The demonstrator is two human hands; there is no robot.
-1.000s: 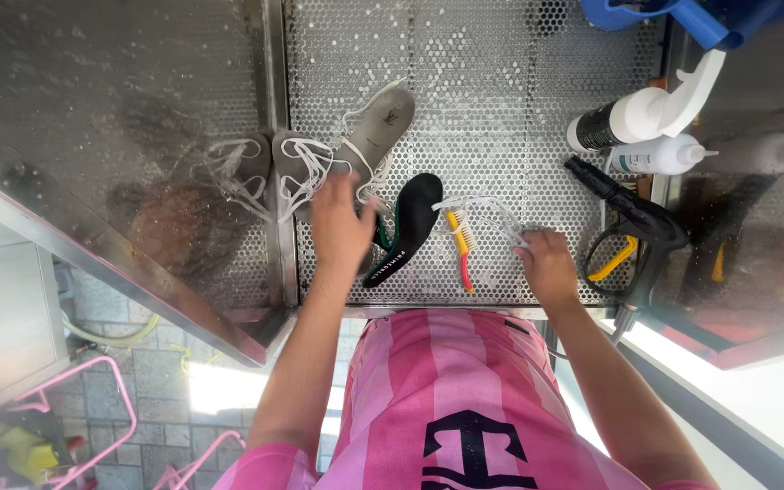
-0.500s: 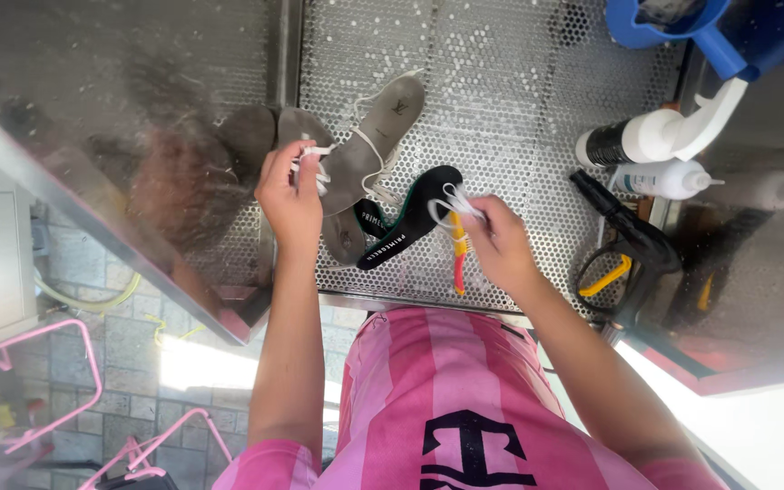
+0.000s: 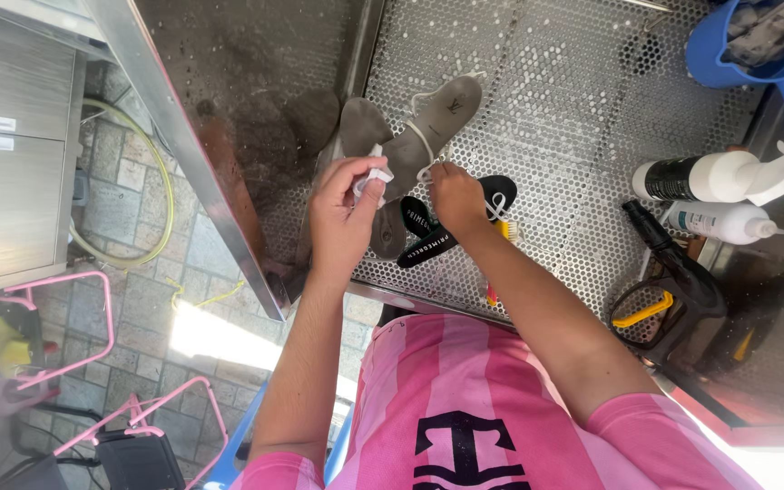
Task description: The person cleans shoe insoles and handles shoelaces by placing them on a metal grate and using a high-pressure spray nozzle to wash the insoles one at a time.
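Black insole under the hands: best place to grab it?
Judging by its pose, take the black insole by its lower-left end, from the near side. It lies flat on the perforated tray; that end is bare, while the right hand covers the other and a grey insole lies just beyond.

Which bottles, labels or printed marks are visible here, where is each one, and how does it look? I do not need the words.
Spray bottle: right edge of the perforated tray, lying on its side, white with a dark label band.
Smaller bottle: just below it, white, pale label, pointed nozzle.
Black insoles: below the right hand, white print.
Grey insole: above both hands, small dark mark near its top end.
Left hand: holds bunched white lace.
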